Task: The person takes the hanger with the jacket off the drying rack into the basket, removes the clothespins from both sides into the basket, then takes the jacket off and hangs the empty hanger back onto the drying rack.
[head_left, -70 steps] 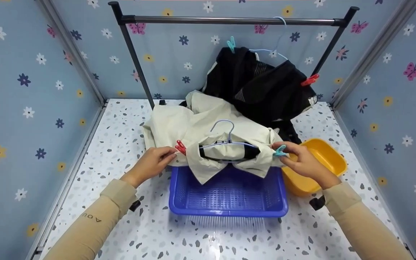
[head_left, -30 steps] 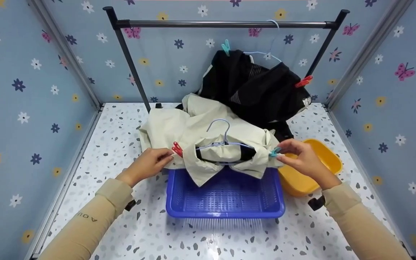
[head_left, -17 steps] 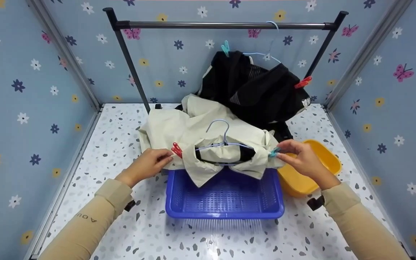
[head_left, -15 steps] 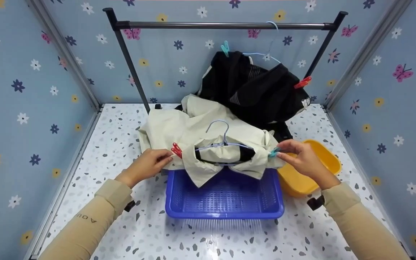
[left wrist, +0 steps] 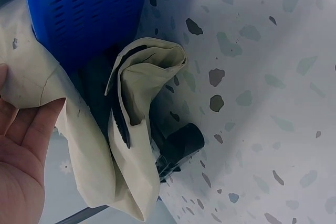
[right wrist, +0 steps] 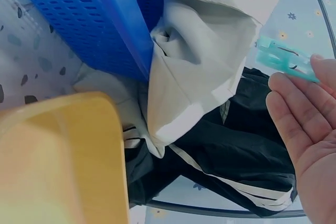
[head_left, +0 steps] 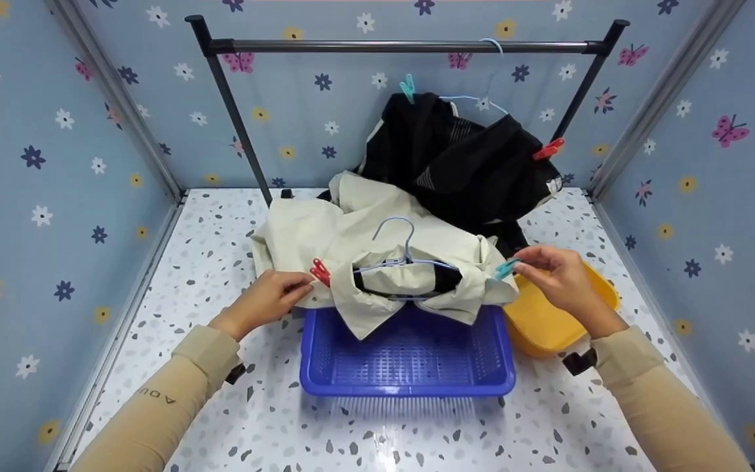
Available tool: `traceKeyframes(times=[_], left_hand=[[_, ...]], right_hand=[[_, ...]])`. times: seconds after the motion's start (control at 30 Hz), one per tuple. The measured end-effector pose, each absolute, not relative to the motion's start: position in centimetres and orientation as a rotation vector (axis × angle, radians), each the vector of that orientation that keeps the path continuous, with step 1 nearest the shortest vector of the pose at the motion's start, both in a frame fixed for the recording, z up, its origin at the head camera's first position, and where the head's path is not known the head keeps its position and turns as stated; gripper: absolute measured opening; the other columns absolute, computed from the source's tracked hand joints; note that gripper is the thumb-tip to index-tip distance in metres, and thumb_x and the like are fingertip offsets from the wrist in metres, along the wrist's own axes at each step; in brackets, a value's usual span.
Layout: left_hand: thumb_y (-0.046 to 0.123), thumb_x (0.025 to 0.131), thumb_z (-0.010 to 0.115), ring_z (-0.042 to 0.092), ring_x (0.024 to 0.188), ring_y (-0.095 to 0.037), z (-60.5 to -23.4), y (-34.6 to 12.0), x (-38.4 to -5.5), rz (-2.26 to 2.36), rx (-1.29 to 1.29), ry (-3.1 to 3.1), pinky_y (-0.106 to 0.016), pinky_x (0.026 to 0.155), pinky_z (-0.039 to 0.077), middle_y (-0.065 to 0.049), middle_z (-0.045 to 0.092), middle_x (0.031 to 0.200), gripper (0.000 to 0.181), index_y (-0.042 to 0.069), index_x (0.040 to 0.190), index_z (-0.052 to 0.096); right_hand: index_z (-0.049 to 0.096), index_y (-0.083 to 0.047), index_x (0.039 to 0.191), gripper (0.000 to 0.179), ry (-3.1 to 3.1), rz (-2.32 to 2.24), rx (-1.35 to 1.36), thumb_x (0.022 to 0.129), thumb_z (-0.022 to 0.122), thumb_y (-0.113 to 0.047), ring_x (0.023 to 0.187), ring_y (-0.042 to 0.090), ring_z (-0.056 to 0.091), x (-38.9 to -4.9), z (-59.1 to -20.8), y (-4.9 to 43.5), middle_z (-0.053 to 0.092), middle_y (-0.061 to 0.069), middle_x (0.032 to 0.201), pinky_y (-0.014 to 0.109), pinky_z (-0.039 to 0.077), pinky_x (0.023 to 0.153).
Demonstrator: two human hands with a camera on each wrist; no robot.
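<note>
Head view, and the pale jacket point(head_left: 358, 219) lies across the far side of the blue basket point(head_left: 410, 391), left hand point(head_left: 265, 300) pinching its shoulder; left wrist view, those fingers tuck behind the jacket; right wrist view, the right hand point(right wrist: 310, 121) pinches a turquoise clip point(right wrist: 283, 59) between thumb and fingers by the jacket's edge.

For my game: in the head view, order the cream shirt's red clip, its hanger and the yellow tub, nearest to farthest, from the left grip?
1. Red clip, beside the left grip
2. Hanger, in the middle
3. Tub, far right
</note>
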State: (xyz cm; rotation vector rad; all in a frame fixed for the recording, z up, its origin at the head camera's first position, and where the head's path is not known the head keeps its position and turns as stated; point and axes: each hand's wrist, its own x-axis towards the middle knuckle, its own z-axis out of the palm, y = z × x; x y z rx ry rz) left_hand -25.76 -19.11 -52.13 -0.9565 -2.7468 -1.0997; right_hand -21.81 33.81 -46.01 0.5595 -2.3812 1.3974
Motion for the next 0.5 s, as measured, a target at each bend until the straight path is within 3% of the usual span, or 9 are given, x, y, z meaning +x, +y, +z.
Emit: traceKeyframes(times=[0.23,0.5], left_hand=[[0.009,0.11,0.07,0.055,0.078,-0.007,-52.0,-19.2,-25.7,-1.092,-0.932,-2.757,-0.029,0.078,0.05,-0.001,0.073,0.086,0.013,0.006,0.11,0.083],[0.01,0.111,0.069,0.055,0.075,-0.006,-52.0,-19.1,-25.7,-1.07,-0.944,-2.773,-0.03,0.077,0.05,-0.001,0.072,0.084,0.015,0.006,0.113,0.083]], right_hand=[[0.077,0.015,0.109,0.014,-2.432,1.369,0.497,0.095,0.077,0.016,0.086,-0.01,0.074,-22.0,-44.9,34.5,0.085,0.016,0.099,0.008,0.061,0.081],[0.076,0.015,0.118,0.024,-2.472,1.412,0.385,0.095,0.081,0.011,0.091,-0.011,0.074,-21.9,-44.0,35.6,0.081,-0.017,0.1,0.006,0.06,0.088]])
